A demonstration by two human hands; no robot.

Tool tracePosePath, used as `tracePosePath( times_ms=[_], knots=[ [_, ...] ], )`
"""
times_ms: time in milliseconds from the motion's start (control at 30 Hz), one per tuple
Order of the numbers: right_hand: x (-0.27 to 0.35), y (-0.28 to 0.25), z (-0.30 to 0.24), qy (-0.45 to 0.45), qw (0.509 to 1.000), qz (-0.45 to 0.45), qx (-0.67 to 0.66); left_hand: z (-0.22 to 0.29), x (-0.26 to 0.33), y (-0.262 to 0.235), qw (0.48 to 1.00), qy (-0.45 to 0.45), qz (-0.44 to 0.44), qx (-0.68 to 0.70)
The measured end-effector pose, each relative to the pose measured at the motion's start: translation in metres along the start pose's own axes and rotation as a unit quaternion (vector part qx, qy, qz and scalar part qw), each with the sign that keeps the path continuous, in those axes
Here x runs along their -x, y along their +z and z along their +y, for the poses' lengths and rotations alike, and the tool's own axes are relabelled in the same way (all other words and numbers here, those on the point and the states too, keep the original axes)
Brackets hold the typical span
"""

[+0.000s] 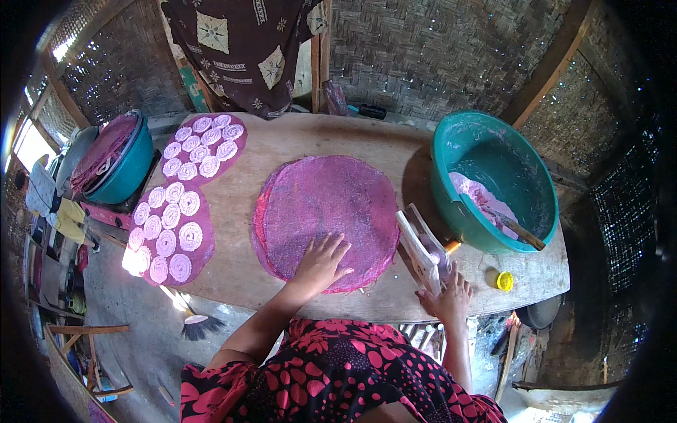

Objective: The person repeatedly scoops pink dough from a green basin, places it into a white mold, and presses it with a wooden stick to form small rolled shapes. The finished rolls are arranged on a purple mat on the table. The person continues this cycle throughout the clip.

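A stack of round purple cloth mats (331, 204) lies in the middle of the wooden table, a red edge showing at its left. My left hand (323, 264) rests flat on the top mat, fingers spread. To the right of the stack is a pale, two-armed wooden tool (419, 250) with clear plastic between its arms. My right hand (449, 296) grips its near end; the fingers partly hide that end. Pink coiled dough swirls (179, 268) sit in rows on a purple mat at the left, with more swirls (209, 166) on another mat behind.
A large green basin (441, 176) at the right holds pink dough (476, 190) and a wooden-handled utensil (518, 231). Near it stands a small yellow container (504, 281). Another teal basin (130, 166) with purple cloths is beyond the table's left edge. A person (67, 215) stands at far left.
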State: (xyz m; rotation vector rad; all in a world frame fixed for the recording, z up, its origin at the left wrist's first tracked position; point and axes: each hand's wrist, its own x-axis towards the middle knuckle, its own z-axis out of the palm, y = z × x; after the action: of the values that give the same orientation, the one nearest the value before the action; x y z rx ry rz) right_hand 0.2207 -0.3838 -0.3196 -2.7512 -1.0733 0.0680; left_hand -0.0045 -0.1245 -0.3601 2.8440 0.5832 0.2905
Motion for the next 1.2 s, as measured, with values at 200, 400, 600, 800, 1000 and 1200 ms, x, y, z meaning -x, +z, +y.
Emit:
tracePosePath(
  times_ms=[200,400,600,800,1000,1200],
  knots=[
    [0.003,-0.017,-0.013,0.038,0.948,-0.012,-0.315,0.003,-0.007,-0.017,0.999,-0.018,-0.015,0.036],
    [-0.012,-0.092,-0.056,-0.130,0.685,-0.378,-0.609,0.010,-0.056,-0.162,0.627,0.090,0.152,0.759],
    [-0.071,-0.122,-0.144,-0.159,0.395,-0.636,-0.644,-0.012,-0.055,-0.268,0.377,0.210,0.090,0.897],
    [-0.122,-0.117,-0.212,-0.152,0.618,-0.634,-0.440,-0.120,-0.050,-0.193,0.307,0.061,0.300,0.901],
    [-0.137,-0.066,-0.253,-0.164,0.709,-0.625,-0.282,-0.179,-0.036,-0.073,0.242,0.096,0.392,0.882],
    [-0.135,-0.071,-0.258,-0.200,0.715,-0.619,-0.256,-0.177,-0.020,-0.077,0.240,0.142,0.433,0.857]
  ],
)
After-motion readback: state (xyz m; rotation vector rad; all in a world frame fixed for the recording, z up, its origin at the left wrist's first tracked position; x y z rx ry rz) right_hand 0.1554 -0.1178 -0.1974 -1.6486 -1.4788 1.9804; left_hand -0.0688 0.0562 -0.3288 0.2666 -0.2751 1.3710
